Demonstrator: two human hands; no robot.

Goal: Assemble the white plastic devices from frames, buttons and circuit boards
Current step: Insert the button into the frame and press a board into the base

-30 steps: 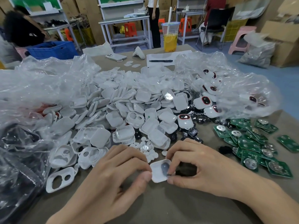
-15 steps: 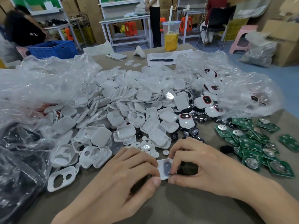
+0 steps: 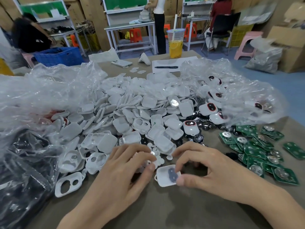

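Note:
A white frame (image 3: 162, 180) with a grey rubber button (image 3: 172, 173) set in it lies low over the table in front of me. My right hand (image 3: 214, 171) pinches its right edge between thumb and fingers. My left hand (image 3: 125, 172) is off the frame, just to its left. Its curled forefinger and thumb pinch a small white round button (image 3: 149, 161) at the edge of a little heap of such buttons (image 3: 159, 160); motion blur hides the detail. Green circuit boards (image 3: 257, 149) lie in a loose heap at the right.
A big pile of white shells (image 3: 132, 113) fills the middle, with crumpled clear bags (image 3: 33, 96) at the left. An empty two-hole frame (image 3: 68, 184) lies at the near left. Finished devices (image 3: 189, 127) and black buttons (image 3: 204, 124) sit behind my right hand. A drink cup (image 3: 175, 43) stands far back.
My left hand has let go of the frame and moved up and left to the small white buttons. My right hand now holds the frame alone, shifted slightly right.

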